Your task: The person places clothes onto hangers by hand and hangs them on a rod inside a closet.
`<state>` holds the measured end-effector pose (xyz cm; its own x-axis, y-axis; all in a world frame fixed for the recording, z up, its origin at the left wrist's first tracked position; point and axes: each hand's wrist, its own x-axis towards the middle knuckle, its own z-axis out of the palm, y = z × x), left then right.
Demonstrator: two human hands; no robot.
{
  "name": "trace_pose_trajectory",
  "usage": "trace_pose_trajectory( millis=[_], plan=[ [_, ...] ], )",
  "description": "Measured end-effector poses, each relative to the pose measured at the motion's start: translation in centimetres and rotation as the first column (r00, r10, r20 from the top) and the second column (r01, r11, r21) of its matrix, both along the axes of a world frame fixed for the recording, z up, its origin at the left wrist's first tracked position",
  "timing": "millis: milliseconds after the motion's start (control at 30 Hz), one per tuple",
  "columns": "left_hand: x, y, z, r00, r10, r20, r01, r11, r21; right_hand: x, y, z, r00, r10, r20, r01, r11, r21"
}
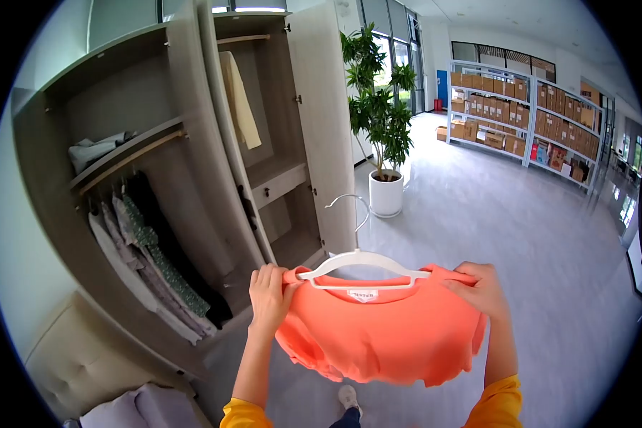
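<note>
An orange shirt [378,332] hangs in front of me on a white hanger [364,260], whose metal hook points up and is free. My left hand [269,294] pinches the shirt at its left shoulder, close to the hanger's end. At the opposite shoulder, my right hand [480,285] grips the fabric between thumb and fingers. The hanger's two ends go inside the neckline, and a white label shows at the collar. Below my hands the hem hangs loose and uneven.
To the left stands an open wardrobe [185,150] with several hanging garments [150,242] and a pale yellow garment [240,100]. Its open door [324,121] stands near a potted plant [386,192]. A padded headboard [85,357] is at lower left; shelves of boxes [492,107] stand far right.
</note>
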<state>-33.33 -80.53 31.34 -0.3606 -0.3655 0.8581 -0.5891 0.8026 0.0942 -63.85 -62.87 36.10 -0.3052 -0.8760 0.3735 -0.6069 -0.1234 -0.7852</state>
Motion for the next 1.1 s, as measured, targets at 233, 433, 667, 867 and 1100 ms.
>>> trace_pose_trajectory(
  millis=[233,433,667,867,1100],
  plan=[
    [-7.2,-15.4,3.0,0.992,-0.083,-0.096,0.08,0.996,-0.031,-6.4,-10.1,2.3,0.987,0.008,0.159,-0.004,1.0,-0.022],
    [-10.9,-27.4,3.6,0.991,-0.081,-0.107,0.081,0.997,-0.009,-9.1,-21.3,3.2,1.0,0.01,-0.009,-0.011,0.987,-0.158],
    [-15.7,-43.7,8.6,0.996,-0.05,-0.072,0.045,0.996,-0.071,-13.9,-38.1,5.0,0.992,0.103,0.078,-0.069,0.933,-0.353],
    [-17.4,-57.0,16.3,0.994,0.1,-0.044,-0.109,0.956,-0.272,-15.7,-53.7,9.8,0.982,0.161,0.097,-0.093,0.863,-0.496],
    [-14.6,-70.0,23.3,0.894,0.437,0.097,-0.371,0.844,-0.387,-14.0,-71.1,15.3,0.985,0.167,-0.03,-0.142,0.717,-0.682]
  ],
)
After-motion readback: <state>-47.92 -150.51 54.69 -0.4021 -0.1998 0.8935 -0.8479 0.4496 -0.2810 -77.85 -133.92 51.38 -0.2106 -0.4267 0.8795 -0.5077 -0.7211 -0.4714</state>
